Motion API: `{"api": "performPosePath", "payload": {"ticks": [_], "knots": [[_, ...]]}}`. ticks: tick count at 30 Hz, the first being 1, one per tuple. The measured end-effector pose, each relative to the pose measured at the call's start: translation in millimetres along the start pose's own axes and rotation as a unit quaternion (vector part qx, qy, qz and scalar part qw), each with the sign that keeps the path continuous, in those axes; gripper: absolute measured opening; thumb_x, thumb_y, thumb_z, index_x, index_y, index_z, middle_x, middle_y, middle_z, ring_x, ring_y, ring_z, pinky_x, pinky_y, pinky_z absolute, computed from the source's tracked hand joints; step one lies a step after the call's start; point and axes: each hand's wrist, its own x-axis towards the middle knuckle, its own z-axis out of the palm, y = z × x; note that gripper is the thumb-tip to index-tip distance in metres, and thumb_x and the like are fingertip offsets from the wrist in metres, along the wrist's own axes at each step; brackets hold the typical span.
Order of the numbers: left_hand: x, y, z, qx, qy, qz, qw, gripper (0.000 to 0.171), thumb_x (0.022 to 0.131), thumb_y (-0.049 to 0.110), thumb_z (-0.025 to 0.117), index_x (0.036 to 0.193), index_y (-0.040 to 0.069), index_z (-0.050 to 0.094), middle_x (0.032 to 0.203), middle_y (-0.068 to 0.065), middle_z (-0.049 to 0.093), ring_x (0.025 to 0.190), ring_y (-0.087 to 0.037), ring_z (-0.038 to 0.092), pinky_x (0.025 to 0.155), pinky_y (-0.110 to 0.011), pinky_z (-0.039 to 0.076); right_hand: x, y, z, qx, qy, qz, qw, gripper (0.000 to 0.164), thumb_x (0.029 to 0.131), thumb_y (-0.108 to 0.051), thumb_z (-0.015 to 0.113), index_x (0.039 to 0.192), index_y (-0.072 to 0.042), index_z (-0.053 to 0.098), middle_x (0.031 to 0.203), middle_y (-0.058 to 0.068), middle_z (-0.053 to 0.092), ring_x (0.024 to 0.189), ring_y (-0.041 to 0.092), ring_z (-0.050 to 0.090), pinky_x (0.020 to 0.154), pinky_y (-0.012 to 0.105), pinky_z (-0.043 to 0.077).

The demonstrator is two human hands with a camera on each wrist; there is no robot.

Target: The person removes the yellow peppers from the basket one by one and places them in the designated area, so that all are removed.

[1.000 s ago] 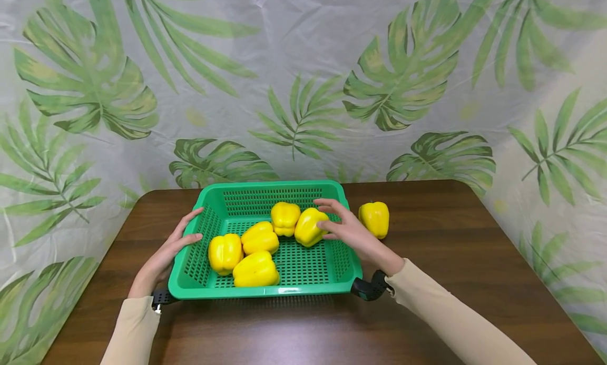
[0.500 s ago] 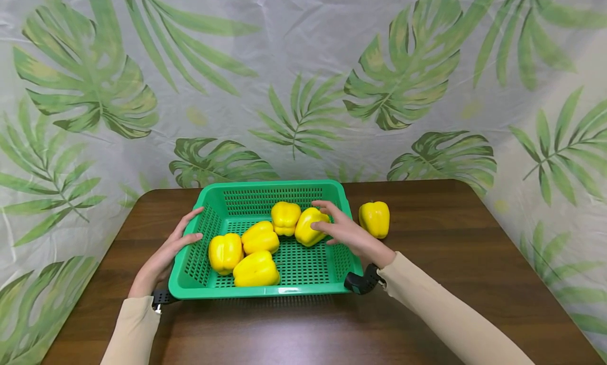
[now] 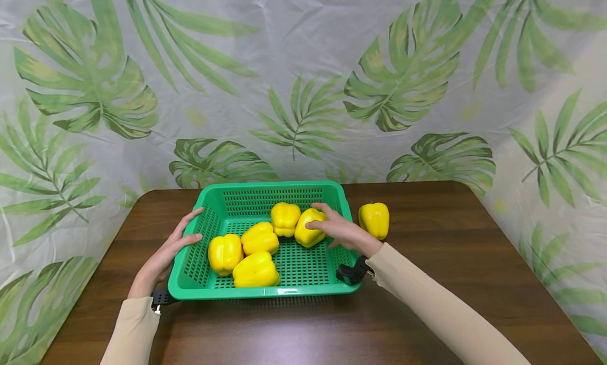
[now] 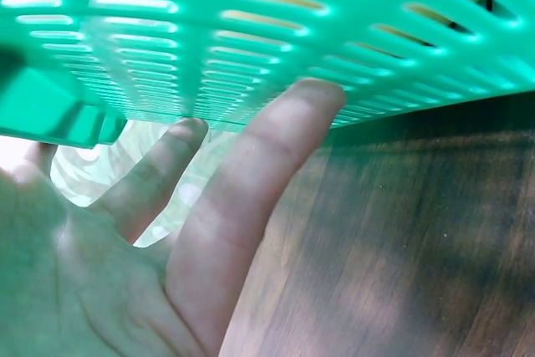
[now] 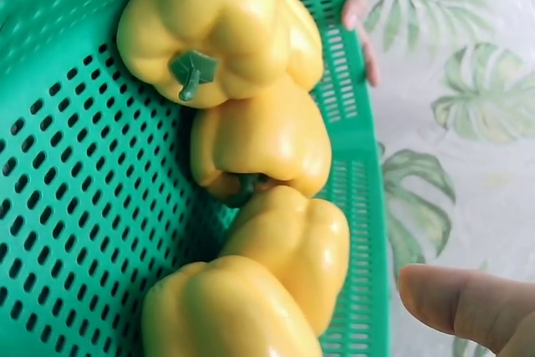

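A yellow bell pepper (image 3: 305, 236), rightmost of five inside the perforated green plastic basket (image 3: 308, 290), lies tilted near the basket's right wall. The right hand (image 3: 342, 230) reaches over that wall, thumb and forefinger spread well apart about this pepper, with no grip on it; whether a fingertip touches its skin cannot be told. In the right wrist view the thumb is extended. Just beside, toward the rear wall, sits the rear pepper (image 3: 285, 218). Farther left are the middle pepper (image 3: 260, 238), the left pepper (image 3: 225, 254) and the front pepper (image 3: 256, 270), grouped close together. One pepper shows a green stem (image 5: 195, 66) in the right wrist view. At the basket's left side, the left hand (image 3: 163, 253) rests with nearly straight, parted fingers at the rim; the left wrist view shows two of them extended along the outer wall. A sixth pepper (image 3: 374, 220) stands outside, right of the basket, on the dark wooden table (image 3: 455, 259). Each wrist bears a black camera mount (image 3: 350, 273) below a cream sleeve (image 3: 441, 304). Behind hangs a pale, creased cloth (image 3: 303, 49) printed with green leaves.
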Motion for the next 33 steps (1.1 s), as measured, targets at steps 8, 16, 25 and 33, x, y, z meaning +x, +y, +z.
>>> {"api": "performPosePath", "payload": {"ticks": [8, 16, 25, 33], "knots": [[0.6, 0.3, 0.2, 0.002, 0.001, -0.003, 1.0, 0.061, 0.102, 0.021, 0.043, 0.152, 0.031, 0.01, 0.154, -0.015, -0.003, 0.122, -0.045, 0.037, 0.085, -0.053, 0.048, 10.8, 3.9, 0.6, 0.043, -0.016, 0.017, 0.999, 0.068, 0.098, -0.02, 0.052, 0.153, -0.015, 0.012, 0.155, 0.022, 0.004, 0.129, 0.061, 0.016, 0.092, 0.07, 0.031], [0.2, -0.3, 0.4, 0.006, 0.002, -0.001, 1.0, 0.061, 0.102, 0.02, 0.043, 0.152, 0.03, 0.01, 0.154, -0.016, -0.004, 0.12, -0.043, 0.039, 0.084, -0.052, 0.049, 18.4, 8.5, 4.6, 0.016, 0.009, 0.008, 1.0, 0.066, 0.096, -0.014, 0.054, 0.152, -0.015, 0.021, 0.155, 0.021, 0.004, 0.129, 0.056, 0.022, 0.092, 0.069, 0.033], [0.8, 0.1, 1.6, 0.009, 0.008, -0.004, 0.9999, 0.061, 0.101, 0.021, 0.043, 0.152, 0.03, 0.01, 0.154, -0.014, -0.004, 0.12, -0.044, 0.037, 0.083, -0.052, 0.048, 20.7, 10.0, 4.6, 0.008, 0.031, -0.019, 0.999, 0.062, 0.095, -0.007, 0.055, 0.15, -0.015, 0.029, 0.151, 0.018, 0.021, 0.118, 0.036, 0.044, 0.092, 0.054, 0.039], [0.5, -0.2, 1.3, 0.015, 0.01, -0.001, 0.9998, 0.061, 0.102, 0.021, 0.043, 0.153, 0.03, 0.01, 0.155, -0.012, -0.007, 0.122, -0.044, 0.034, 0.084, -0.05, 0.048, 16.7, 4.9, 3.8, 0.008, 0.042, -0.038, 0.998, 0.058, 0.093, -0.004, 0.057, 0.146, -0.013, 0.035, 0.147, 0.017, 0.029, 0.11, 0.032, 0.047, 0.092, 0.053, 0.039]]}}
